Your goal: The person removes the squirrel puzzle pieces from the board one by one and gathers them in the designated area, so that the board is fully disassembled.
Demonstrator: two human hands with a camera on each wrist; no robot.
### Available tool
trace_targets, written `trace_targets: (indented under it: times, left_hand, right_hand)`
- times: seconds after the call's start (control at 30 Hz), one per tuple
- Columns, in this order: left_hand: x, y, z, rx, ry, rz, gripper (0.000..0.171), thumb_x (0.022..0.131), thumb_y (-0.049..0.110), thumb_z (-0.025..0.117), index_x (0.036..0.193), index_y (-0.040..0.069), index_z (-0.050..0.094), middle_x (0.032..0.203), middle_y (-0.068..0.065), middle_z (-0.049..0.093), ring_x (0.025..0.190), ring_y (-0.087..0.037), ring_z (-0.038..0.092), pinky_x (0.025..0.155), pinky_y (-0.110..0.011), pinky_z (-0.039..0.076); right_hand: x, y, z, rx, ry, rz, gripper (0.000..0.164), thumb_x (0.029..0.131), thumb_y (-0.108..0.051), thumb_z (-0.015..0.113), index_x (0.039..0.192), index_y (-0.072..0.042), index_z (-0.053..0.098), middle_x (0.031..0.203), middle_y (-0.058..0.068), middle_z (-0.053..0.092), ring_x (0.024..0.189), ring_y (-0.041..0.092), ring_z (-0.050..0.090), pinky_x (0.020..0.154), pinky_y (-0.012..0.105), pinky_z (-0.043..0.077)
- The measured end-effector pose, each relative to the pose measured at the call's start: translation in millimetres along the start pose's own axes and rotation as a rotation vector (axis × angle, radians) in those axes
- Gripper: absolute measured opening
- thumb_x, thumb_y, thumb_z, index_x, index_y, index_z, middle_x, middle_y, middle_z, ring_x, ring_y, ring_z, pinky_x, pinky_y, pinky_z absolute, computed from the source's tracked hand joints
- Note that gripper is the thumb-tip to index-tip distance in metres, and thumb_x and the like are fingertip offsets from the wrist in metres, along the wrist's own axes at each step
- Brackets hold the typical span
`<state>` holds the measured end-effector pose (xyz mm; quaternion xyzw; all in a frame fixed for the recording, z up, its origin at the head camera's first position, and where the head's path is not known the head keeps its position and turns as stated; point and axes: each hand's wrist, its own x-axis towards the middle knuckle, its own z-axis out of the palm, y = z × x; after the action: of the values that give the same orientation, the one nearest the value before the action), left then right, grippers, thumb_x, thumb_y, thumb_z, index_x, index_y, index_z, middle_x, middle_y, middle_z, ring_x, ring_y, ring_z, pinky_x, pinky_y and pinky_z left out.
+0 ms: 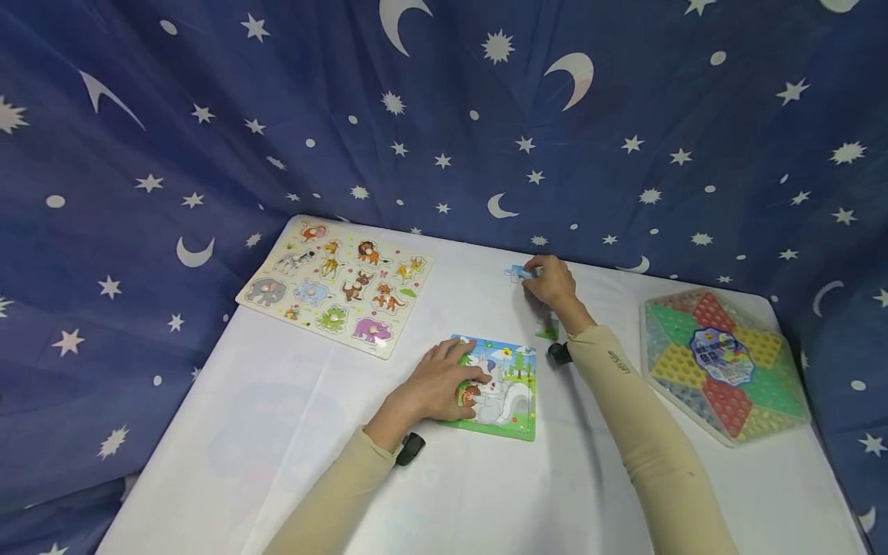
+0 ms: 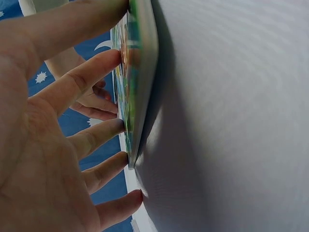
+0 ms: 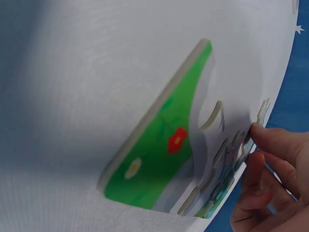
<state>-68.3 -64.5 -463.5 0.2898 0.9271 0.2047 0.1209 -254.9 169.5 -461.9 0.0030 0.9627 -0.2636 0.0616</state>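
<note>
A squirrel jigsaw puzzle (image 1: 509, 405) in its square tray lies mid-table. My left hand (image 1: 438, 384) rests over its left side, fingers spread and nearly straight; in the left wrist view, fingertips touch the edge of the puzzle (image 2: 137, 92). Farther back, my right hand (image 1: 553, 284) pinches a blue puzzle piece (image 1: 534, 272) between thumb and fingers, low over the table. Beside it lies another blue piece (image 1: 515, 273). Under the right wrist are more loose pieces, partly hidden; the right wrist view shows a green corner piece (image 3: 154, 154) with red and white flowers.
An animal knob puzzle board (image 1: 340, 285) lies at the back left. To the right sits a hexagonal clear case (image 1: 721, 366) of coloured beads. A blue star-and-moon curtain (image 1: 444, 116) hangs behind the white table (image 1: 277, 447).
</note>
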Motion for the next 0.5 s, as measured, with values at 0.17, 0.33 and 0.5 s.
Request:
trace_targets:
  times: [0.17, 0.33, 0.5]
  left_hand:
    - [0.4, 0.3, 0.2, 0.000, 0.009, 0.002, 0.048, 0.076, 0.040, 0.082, 0.122, 0.030, 0.069, 0.157, -0.011, 0.032, 0.145, -0.037, 0.022, 0.113, -0.055, 0.025]
    - [-0.5, 0.4, 0.5, -0.003, 0.010, 0.005, 0.048, 0.077, 0.039, 0.082, 0.122, 0.030, 0.069, 0.157, -0.012, 0.032, 0.145, -0.037, 0.023, 0.113, -0.055, 0.025]
    - [-1.1, 0.4, 0.3, -0.006, 0.011, 0.004, 0.048, 0.076, 0.039, 0.082, 0.122, 0.030, 0.069, 0.157, -0.012, 0.032, 0.145, -0.037, 0.022, 0.113, -0.054, 0.025]
  right_hand:
    - [-0.7, -1.2, -0.3, -0.016, 0.029, -0.007, 0.032, 0.086, -0.013, 0.073, 0.117, -0.007, 0.069, 0.125, 0.018, 0.064, 0.091, 0.032, 0.059, 0.079, 0.048, 0.048]
    - [0.5, 1.1, 1.7, -0.019, 0.035, -0.012, 0.030, 0.087, -0.013, 0.073, 0.116, -0.007, 0.070, 0.123, 0.019, 0.064, 0.086, 0.032, 0.059, 0.075, 0.047, 0.048]
    - [-0.4, 3.4, 2.9, -0.007, 0.034, -0.018, 0.030, 0.087, -0.014, 0.073, 0.117, -0.007, 0.069, 0.127, 0.019, 0.063, 0.091, 0.033, 0.059, 0.078, 0.049, 0.048]
